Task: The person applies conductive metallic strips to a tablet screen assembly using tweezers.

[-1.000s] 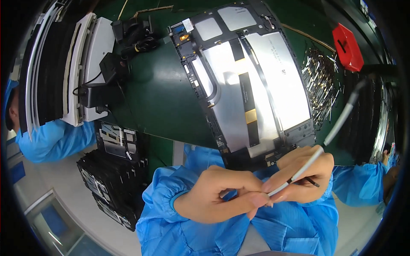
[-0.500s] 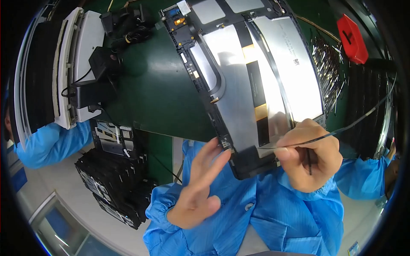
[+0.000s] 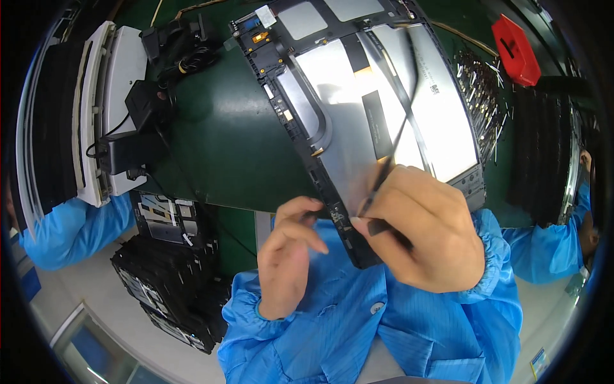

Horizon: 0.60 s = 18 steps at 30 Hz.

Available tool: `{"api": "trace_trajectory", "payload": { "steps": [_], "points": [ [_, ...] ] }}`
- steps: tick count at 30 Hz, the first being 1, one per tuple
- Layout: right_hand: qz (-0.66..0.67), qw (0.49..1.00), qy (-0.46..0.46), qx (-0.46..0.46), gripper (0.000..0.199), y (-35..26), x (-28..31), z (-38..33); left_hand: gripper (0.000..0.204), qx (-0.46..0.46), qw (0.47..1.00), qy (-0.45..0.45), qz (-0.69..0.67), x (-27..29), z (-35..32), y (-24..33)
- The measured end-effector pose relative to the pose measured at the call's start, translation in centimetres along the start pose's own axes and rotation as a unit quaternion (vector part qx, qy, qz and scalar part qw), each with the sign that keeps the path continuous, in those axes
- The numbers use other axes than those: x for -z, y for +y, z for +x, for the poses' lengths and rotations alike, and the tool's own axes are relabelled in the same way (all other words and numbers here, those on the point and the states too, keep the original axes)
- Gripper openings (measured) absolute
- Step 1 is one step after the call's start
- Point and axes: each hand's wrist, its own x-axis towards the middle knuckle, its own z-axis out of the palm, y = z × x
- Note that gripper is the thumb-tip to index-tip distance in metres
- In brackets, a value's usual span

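A large silver-grey panel point(image 3: 358, 109) in a black frame fills the centre toward twelve o'clock. A small white label point(image 3: 265, 15) sits at its eleven o'clock corner; a small printed mark point(image 3: 435, 88) lies at two o'clock

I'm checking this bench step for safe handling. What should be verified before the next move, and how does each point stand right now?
1. Right hand grips the thin black strip: ok.
2. Left hand steadies the large silver-backed panel in its black frame: fingertips at its near edge, ok.
3. Panel fully on the green mat: not ok, near corner overhangs.
4. Strip's far end attached: cannot tell.
5. Loose metal pins away from the panel: not ok, close by.
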Motion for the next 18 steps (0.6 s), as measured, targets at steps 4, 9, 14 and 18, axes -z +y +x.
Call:
{"api": "trace_trajectory", "payload": {
  "steps": [4, 9, 14, 18],
  "points": [
    [-0.029, 0.999, 0.024, -0.009, 0.015, -0.3, -0.4, 0.2, 0.01, -0.118, 0.983, 0.031, 0.139, -0.5, 1.0, -0.7],
    [-0.053, 0.997, 0.024, -0.04, 0.016, -0.7, -0.3, 0.3, 0.01, -0.156, 0.967, 0.04, 0.199, -0.7, 2.0, -0.6],
    [-0.042, 0.998, 0.01, -0.035, 0.017, -0.4, -0.4, 0.2, 0.011, -0.162, 0.967, 0.038, 0.194, -0.3, 2.4, -0.9],
    [-0.024, 0.999, -0.025, -0.04, 0.02, -0.6, 0.1, 0.3, 0.011, -0.162, 0.967, 0.035, 0.193, -0.2, 2.4, -0.9]
  ]
}}
